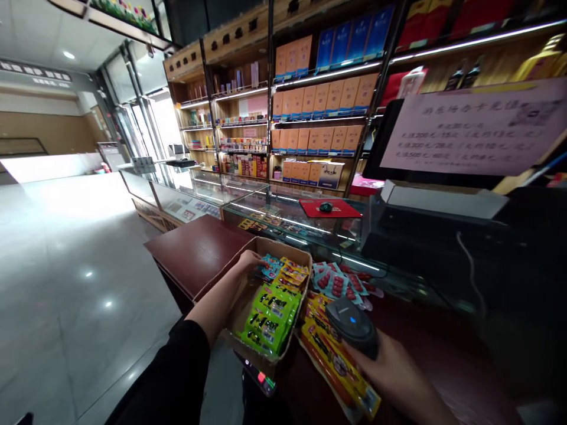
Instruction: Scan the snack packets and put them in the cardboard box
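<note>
1. Cardboard box [243, 304]: open-topped, straight ahead at the person's 12 o'clock, beside the dark red counter top [204, 245].
2. Inside it, green packets [269, 313] fill the 6 o'clock part, yellow packets [293, 273] lie at 1 o'clock and blue packets [271, 268] at 12; bare cardboard shows at 9.
3. The left hand [250, 263] reaches in over the rim from 9 o'clock, fingers curled at the blue packets; whether they pinch one, I cannot tell.
4. The right hand [384, 361], well apart from the left, is closed around a dark scanner [351, 321], its blue light lit.
5. Long yellow packets [334, 360] lie at the box's 4 o'clock, partly under the scanner.
6. Red-and-light-blue packets [337, 283] spread at 2 o'clock, just beside the box.
7. Farther off, a red mat [348, 208] bearing a mouse [326, 206] lies at 1 o'clock on the glass display case [248, 198].
</note>
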A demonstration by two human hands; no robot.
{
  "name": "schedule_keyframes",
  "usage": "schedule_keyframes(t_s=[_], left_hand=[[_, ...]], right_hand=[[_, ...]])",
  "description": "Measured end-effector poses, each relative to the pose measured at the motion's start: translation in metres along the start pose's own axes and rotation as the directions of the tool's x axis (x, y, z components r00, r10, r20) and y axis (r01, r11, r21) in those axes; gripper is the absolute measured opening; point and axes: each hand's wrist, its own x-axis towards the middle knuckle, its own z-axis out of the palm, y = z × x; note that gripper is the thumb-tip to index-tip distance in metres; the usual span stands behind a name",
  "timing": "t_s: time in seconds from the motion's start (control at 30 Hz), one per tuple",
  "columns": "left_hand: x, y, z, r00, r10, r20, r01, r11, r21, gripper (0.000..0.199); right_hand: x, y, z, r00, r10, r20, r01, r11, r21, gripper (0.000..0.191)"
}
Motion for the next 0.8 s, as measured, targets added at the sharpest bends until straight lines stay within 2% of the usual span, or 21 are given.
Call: schedule_keyframes(t_s=[0.1, 0.17, 0.27, 0.37, 0.43, 0.53, 0.63, 0.7, 0.8], left_hand=[[-0.002, 0.0, -0.001, 1.0, 0.009, -0.02, -0.007, 0.996, 0.094, 0.041], [-0.008, 0.004, -0.005, 0.999, 0.039, -0.034, -0.03, 0.973, 0.23, 0.041], [-0.022, 0.016, -0.011, 0.983, 0.172, -0.065, -0.125, 0.884, 0.45, 0.036], [-0.04, 0.038, -0.009, 0.94, 0.334, -0.064, -0.258, 0.822, 0.508, 0.03], [-0.053, 0.058, 0.002, 0.911, 0.412, -0.029, -0.343, 0.793, 0.504, 0.028], [-0.073, 0.088, 0.033, 0.866, 0.498, 0.051, -0.453, 0.736, 0.503, 0.028], [-0.091, 0.113, 0.078, 0.826, 0.546, 0.141, -0.537, 0.684, 0.494, 0.027], [-0.101, 0.122, 0.111, 0.821, 0.54, 0.184, -0.556, 0.683, 0.474, 0.027], [-0.112, 0.123, 0.158, 0.841, 0.484, 0.241, -0.54, 0.723, 0.431, 0.024]], right_hand=[[-0.001, -0.003, -0.001, 1.0, -0.012, -0.01, 0.012, 1.0, -0.006, 0.038], [-0.002, -0.005, -0.002, 1.0, -0.025, -0.014, 0.025, 1.0, -0.004, 0.038], [-0.005, -0.004, -0.006, 0.999, -0.036, -0.024, 0.037, 0.999, 0.024, 0.04], [-0.011, -0.001, -0.011, 0.999, -0.022, -0.042, 0.024, 0.998, 0.051, 0.038], [-0.017, 0.003, -0.016, 0.999, 0.0, -0.043, 0.003, 0.998, 0.063, 0.038], [-0.029, 0.012, -0.027, 0.997, 0.036, -0.062, -0.031, 0.997, 0.076, 0.038], [-0.045, 0.023, -0.04, 0.993, 0.056, -0.108, -0.048, 0.996, 0.076, 0.036], [-0.057, 0.032, -0.049, 0.987, 0.076, -0.139, -0.067, 0.995, 0.073, 0.035], [-0.075, 0.045, -0.063, 0.975, 0.125, -0.183, -0.115, 0.991, 0.067, 0.032]])
